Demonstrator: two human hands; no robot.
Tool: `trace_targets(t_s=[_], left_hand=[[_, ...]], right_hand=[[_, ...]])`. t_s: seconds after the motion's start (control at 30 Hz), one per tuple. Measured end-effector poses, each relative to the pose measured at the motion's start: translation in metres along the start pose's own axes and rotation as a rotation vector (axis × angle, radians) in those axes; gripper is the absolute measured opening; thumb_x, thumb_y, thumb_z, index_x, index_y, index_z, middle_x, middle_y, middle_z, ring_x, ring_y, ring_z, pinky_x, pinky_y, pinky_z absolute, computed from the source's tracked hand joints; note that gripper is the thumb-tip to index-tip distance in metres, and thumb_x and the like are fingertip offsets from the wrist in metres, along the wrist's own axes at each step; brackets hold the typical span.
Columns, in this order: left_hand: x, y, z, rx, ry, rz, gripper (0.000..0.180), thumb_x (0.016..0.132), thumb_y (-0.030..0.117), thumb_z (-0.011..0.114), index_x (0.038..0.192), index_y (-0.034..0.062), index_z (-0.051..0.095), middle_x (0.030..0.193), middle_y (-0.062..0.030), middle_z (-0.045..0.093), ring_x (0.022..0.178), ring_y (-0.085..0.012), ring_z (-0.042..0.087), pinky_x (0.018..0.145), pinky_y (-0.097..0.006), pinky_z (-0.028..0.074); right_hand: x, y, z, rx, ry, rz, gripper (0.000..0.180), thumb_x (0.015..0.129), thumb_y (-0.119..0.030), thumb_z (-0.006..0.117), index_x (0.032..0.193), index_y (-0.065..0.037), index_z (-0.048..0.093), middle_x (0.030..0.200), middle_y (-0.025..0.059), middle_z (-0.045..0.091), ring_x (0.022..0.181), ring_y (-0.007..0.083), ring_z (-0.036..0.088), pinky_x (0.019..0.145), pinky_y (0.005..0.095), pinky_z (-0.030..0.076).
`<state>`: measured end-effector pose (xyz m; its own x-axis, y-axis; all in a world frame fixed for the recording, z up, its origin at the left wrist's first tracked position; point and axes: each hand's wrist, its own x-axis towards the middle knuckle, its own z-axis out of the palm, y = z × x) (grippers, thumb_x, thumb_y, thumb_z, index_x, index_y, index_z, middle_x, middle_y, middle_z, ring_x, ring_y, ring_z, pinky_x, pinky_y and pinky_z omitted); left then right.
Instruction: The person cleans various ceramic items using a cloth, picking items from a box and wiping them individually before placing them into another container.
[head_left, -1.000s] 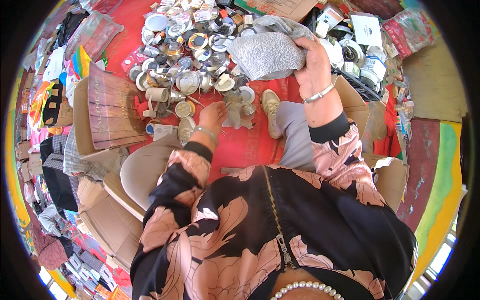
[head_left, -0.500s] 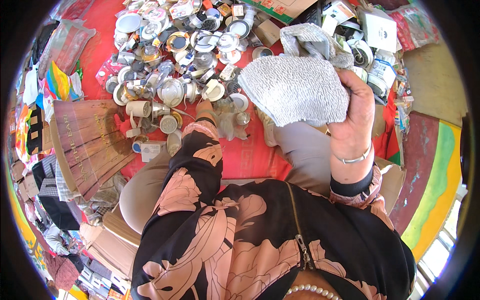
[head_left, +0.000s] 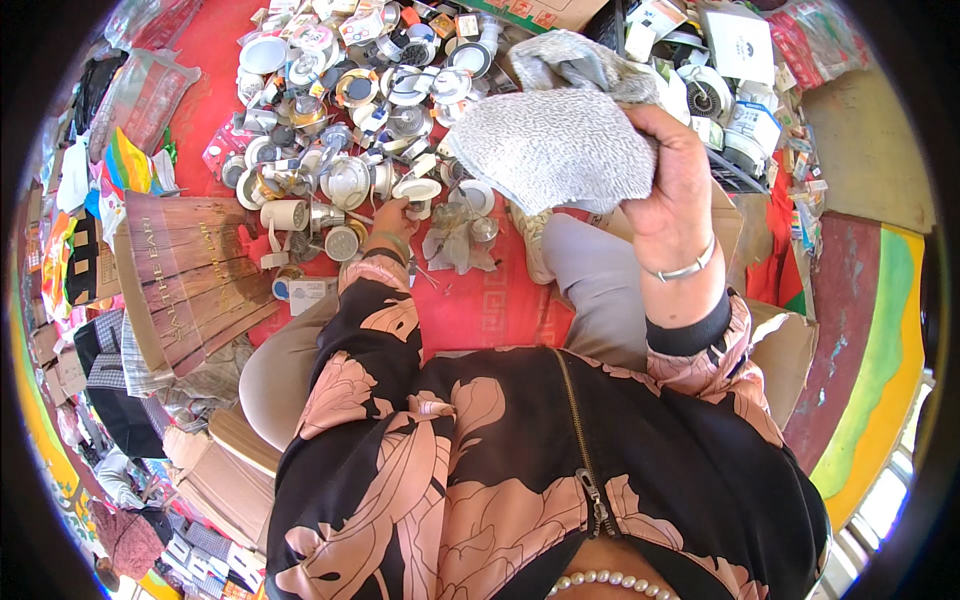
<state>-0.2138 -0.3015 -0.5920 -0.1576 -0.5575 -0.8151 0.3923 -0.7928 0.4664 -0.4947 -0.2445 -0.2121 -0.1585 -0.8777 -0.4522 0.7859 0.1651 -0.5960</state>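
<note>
My right hand is raised and closed on a light grey textured cloth, which spreads out to the left of it; part of the cloth is bunched up behind. Toward the left, my left hand reaches to the front edge of a big heap of round lamp fittings. Its fingers pinch the near side of a white round downlight; my fingertips are partly hidden there. Just right of that hand lies a crumpled clear plastic bag.
A red cloth covers the ground. At the left stands a brown wood-patterned cardboard box. A dark crate holding lamps and small boxes sits at the right, behind the grey cloth. A large carton stands at the far edge.
My right hand and the cloth have shifted left and slightly up in the picture. My left hand has drawn back a little with the white downlight, and its fingers show more.
</note>
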Motion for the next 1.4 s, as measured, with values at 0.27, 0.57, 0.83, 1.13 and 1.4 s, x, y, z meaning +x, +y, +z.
trace_targets(t_s=[0.27, 0.57, 0.83, 1.13, 1.4], left_hand=[[-0.112, 0.023, 0.031, -0.437, -0.429, 0.113, 0.032, 0.078, 0.022, 0.058, 0.101, 0.0011, 0.052, 0.087, -0.0092, 0.057, 0.086, -0.0305, 0.055, 0.086, -0.053, 0.042], [-0.285, 0.128, 0.115, -0.696, -0.820, 0.672, 0.082, 0.066, 0.031, 0.073, 0.130, 0.0005, 0.032, 0.130, -0.0166, 0.040, 0.122, -0.0355, 0.036, 0.103, -0.053, 0.028], [-0.344, 0.186, 0.125, -0.533, -0.982, 0.763, 0.086, 0.069, 0.037, 0.073, 0.133, 0.0042, 0.027, 0.133, -0.0210, 0.033, 0.121, -0.0434, 0.034, 0.096, -0.056, 0.036], [-0.309, 0.180, 0.121, -0.493, -0.591, 0.854, 0.058, 0.086, 0.054, 0.045, 0.123, 0.0096, 0.046, 0.120, -0.0059, 0.053, 0.110, -0.0244, 0.051, 0.090, -0.042, 0.044], [-0.312, 0.170, 0.140, -0.203, -0.385, 1.021, 0.036, 0.094, 0.033, 0.041, 0.111, 0.0031, 0.051, 0.104, -0.0076, 0.058, 0.095, -0.0170, 0.056, 0.084, -0.032, 0.045]], right_hand=[[0.002, 0.000, -0.003, -0.076, -0.002, -0.090, 0.019, 0.079, -0.003, 0.050, 0.094, 0.006, 0.056, 0.085, 0.0151, 0.063, 0.077, 0.0253, 0.063, 0.068, 0.0372, 0.052], [0.008, 0.002, -0.002, 0.030, -0.177, -0.210, 0.021, 0.078, -0.010, 0.055, 0.095, 0.001, 0.057, 0.089, 0.0127, 0.063, 0.082, 0.0258, 0.062, 0.075, 0.0399, 0.051], [-0.004, 0.013, 0.032, 0.092, -0.218, -0.262, 0.023, 0.074, -0.009, 0.056, 0.096, -0.001, 0.057, 0.090, 0.0113, 0.064, 0.085, 0.0255, 0.062, 0.078, 0.0374, 0.050], [-0.054, -0.002, 0.134, -0.063, -0.366, -0.765, 0.035, 0.073, 0.008, 0.050, 0.105, -0.005, 0.056, 0.094, 0.0105, 0.061, 0.086, 0.0199, 0.061, 0.070, 0.0320, 0.053], [-0.006, 0.096, 0.137, -1.090, -0.091, -1.116, 0.036, 0.066, -0.003, 0.060, 0.101, -0.005, 0.052, 0.095, 0.0195, 0.056, 0.090, 0.0380, 0.054, 0.078, 0.0402, 0.044]])
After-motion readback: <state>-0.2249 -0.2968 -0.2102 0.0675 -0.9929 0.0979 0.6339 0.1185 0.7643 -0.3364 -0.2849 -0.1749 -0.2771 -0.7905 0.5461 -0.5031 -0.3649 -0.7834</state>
